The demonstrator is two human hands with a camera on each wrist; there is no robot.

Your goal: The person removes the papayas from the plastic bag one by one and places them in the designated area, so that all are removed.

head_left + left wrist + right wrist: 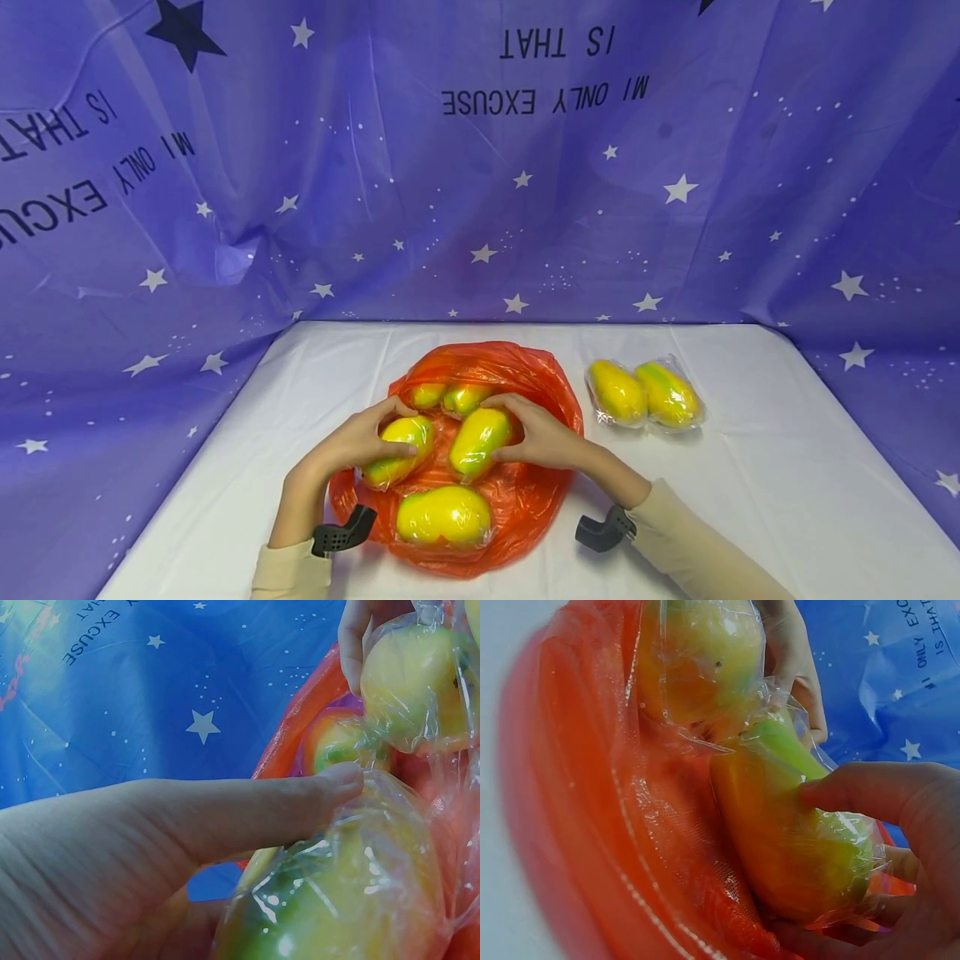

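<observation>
A red plastic bag (525, 533) lies spread on the table with several yellow-green mangoes in it, each in clear wrap. My left hand (360, 437) grips the left mango (408, 432), its thumb across the front; the left wrist view shows this wrapped mango (337, 892) close up. Opposite, my right hand (536, 433) grips another mango (476, 442), seen also as a wrapped mango (780, 825) in the right wrist view. A mango (444, 517) lies at the front of the bag. Behind the hands, two more mangoes (465, 398) are partly covered by the bag.
Two wrapped mangoes (667, 396) sit side by side on the white tablecloth (750, 500), right of the bag. A purple star-printed curtain (480, 208) stands behind the table and along its sides. Each wrist wears a black mount (345, 531).
</observation>
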